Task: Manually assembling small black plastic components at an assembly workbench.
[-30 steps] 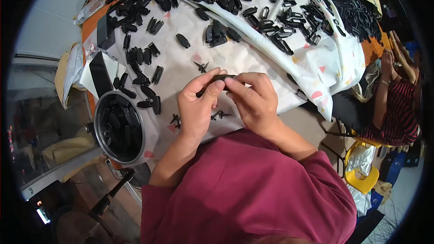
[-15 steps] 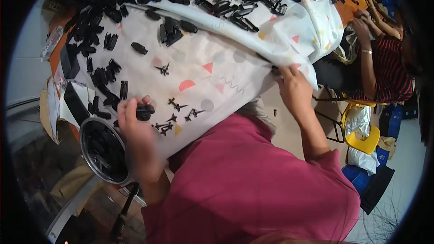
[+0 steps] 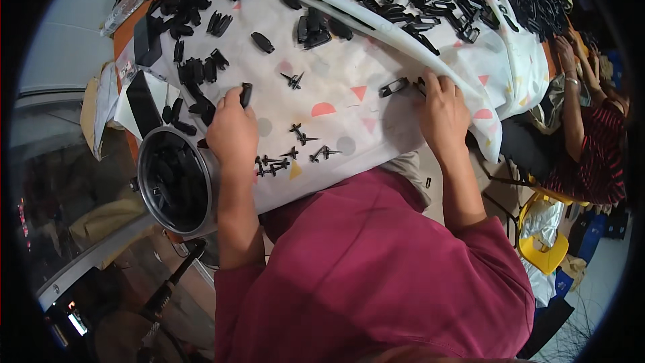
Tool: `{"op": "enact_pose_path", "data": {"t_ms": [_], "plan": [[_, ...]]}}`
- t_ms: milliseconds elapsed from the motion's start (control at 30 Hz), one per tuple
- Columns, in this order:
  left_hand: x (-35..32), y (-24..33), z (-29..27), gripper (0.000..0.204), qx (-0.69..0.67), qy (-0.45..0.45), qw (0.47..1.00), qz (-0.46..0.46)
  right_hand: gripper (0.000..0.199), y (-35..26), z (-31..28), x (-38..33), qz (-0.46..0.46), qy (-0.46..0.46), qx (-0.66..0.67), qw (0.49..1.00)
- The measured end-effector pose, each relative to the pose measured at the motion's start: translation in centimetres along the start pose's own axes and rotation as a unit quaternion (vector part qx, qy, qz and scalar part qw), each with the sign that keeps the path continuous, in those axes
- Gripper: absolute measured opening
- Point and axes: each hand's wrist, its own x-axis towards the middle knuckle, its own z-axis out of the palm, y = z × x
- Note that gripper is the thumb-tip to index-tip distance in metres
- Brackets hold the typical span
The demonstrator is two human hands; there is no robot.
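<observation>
My left hand (image 3: 232, 131) is over the left part of the cloth, its fingers closed on a small black plastic piece (image 3: 246, 94) that sticks up past the fingertips. On the right, my right hand (image 3: 445, 115) rests at the cloth fold with bent fingers around a dark plastic piece (image 3: 421, 86), mostly hidden. Just left of those fingers lies a black open frame piece (image 3: 394, 87). Between the hands are a small pointed black part (image 3: 293, 81) and several similar pointed parts (image 3: 272, 165) nearer me. A metal-rimmed bowl (image 3: 207, 191) holding black pieces stands beside my left wrist.
Black plastic pieces (image 3: 312, 30) lie scattered over the patterned white cloth (image 3: 376, 128), with larger heaps at the back. A raised cloth fold (image 3: 403, 37) runs across the table. A dark box (image 3: 146, 40) stands at the left edge. Another person (image 3: 588, 128) sits far right.
My left hand has come away from beside the bowl and moved right and farther in with a black piece. A frame piece now lies beside my right hand. The whole view has shifted.
</observation>
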Motion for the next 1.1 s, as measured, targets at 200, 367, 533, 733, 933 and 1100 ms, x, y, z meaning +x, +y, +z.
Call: {"op": "enact_pose_path", "data": {"t_ms": [200,367,533,733,933,1100], "plan": [[-0.5,-1.1,0.7,0.024,-0.066,0.011,0.997,0.039,0.028,-0.4,-0.1,0.2,-0.175,-0.030,-0.007,0.984],[-1.0,0.0,0.3,0.020,-0.109,0.001,0.994,-0.013,0.024,1.5,-3.3,0.2,-0.115,0.000,0.098,0.989],[-0.8,0.6,0.6,0.024,-0.260,0.043,0.964,0.040,0.065,2.5,-0.3,11.2,-0.130,-0.075,0.060,0.987],[-1.0,0.2,1.1,0.030,-0.237,-0.008,0.970,0.059,0.066,1.8,1.2,15.6,-0.205,-0.124,0.085,0.967],[-0.8,0.7,0.6,0.030,-0.140,-0.041,0.989,0.037,0.036,-1.2,3.9,15.5,-0.148,0.000,0.076,0.986],[-0.3,1.9,0.9,0.019,-0.126,-0.001,0.987,0.103,0.034,-1.3,2.3,14.7,0.002,-0.189,0.443,0.876]]}}
